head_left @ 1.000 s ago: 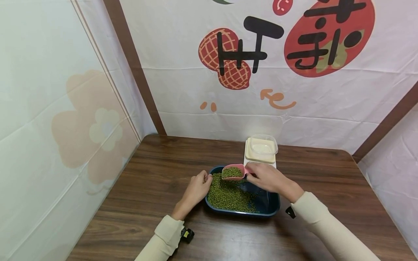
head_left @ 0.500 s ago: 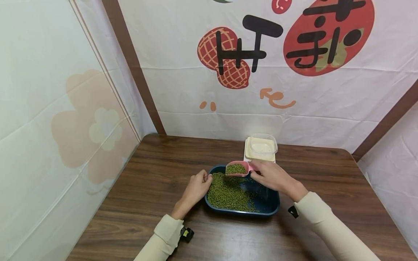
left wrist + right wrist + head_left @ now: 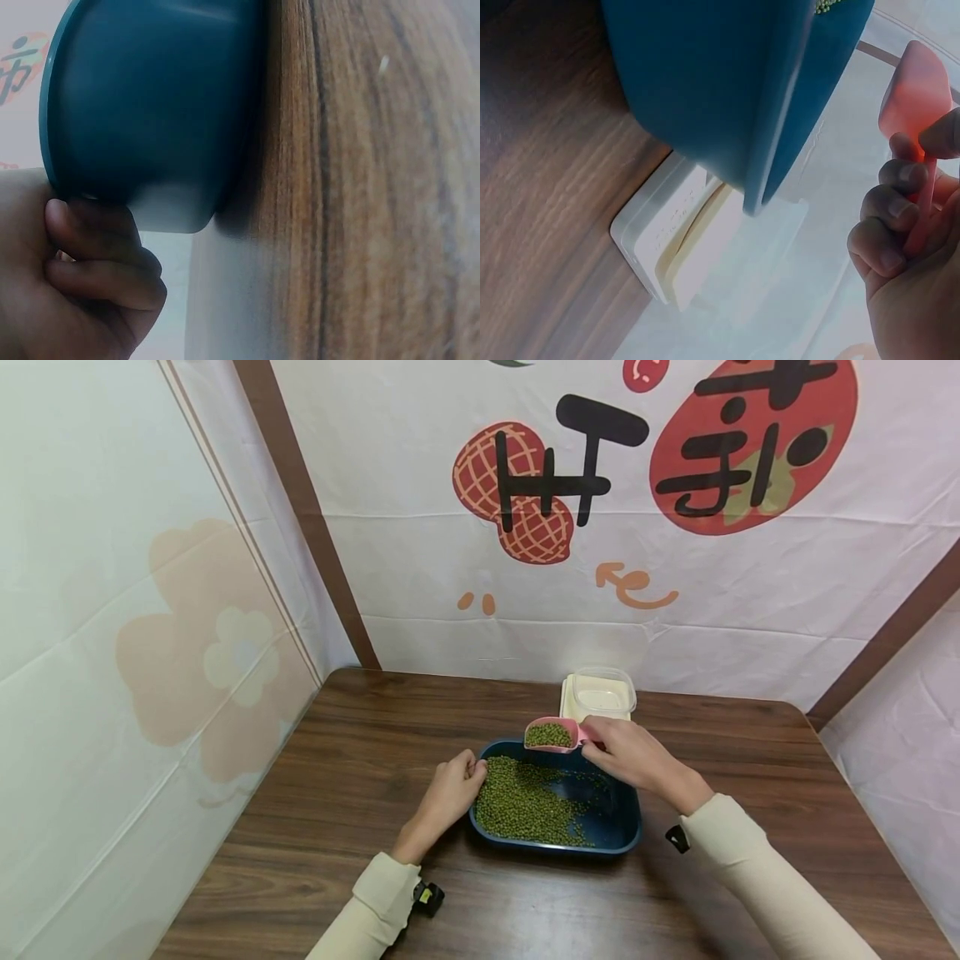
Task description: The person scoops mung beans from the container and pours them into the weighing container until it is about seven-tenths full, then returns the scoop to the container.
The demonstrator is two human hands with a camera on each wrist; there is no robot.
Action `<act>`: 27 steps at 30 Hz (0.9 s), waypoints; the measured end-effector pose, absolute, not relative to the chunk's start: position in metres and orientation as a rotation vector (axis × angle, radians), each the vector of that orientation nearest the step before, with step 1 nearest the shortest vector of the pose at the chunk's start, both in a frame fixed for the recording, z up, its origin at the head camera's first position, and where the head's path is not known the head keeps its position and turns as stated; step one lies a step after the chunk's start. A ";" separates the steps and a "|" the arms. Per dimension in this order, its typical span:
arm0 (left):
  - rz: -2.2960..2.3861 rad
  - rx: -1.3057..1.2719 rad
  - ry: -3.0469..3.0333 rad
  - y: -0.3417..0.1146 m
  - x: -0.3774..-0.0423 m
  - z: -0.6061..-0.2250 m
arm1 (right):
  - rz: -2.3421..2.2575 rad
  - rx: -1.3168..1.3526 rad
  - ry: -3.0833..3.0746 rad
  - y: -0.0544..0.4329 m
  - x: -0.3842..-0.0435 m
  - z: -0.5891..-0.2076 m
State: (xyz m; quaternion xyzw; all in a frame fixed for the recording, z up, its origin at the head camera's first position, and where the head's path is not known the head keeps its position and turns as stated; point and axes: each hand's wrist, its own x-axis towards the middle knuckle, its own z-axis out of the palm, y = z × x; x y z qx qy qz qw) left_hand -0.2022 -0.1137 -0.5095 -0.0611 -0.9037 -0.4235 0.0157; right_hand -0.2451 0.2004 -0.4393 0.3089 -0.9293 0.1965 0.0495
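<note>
My right hand grips the handle of a pink scoop, its fingers curled round it in the right wrist view. Green mung beans fill the scoop, which is raised over the far rim of a dark blue tub. More mung beans cover the left part of the tub's floor, thinning out toward the right. At the tub's left rim, my left hand holds on with curled fingers, seen close up against the blue wall in the left wrist view.
Behind the tub stands a white kitchen scale with a cream platform. A clear plastic container rests on it, partly behind the scoop hand. The brown wooden table ends at a printed cloth at the back.
My right hand has lifted the filled scoop and carried it back and to the right, from over the beans to the tub's far rim. The left hand stays at the rim.
</note>
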 end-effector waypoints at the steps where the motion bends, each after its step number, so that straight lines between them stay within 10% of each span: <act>1: -1.314 -0.183 -2.819 -0.114 -0.202 -0.509 | 0.600 0.937 -2.833 0.201 -0.246 -0.439; 27: -1.340 -0.156 -2.828 -0.113 -0.203 -0.507 | 0.630 0.741 -2.884 0.223 -0.262 -0.431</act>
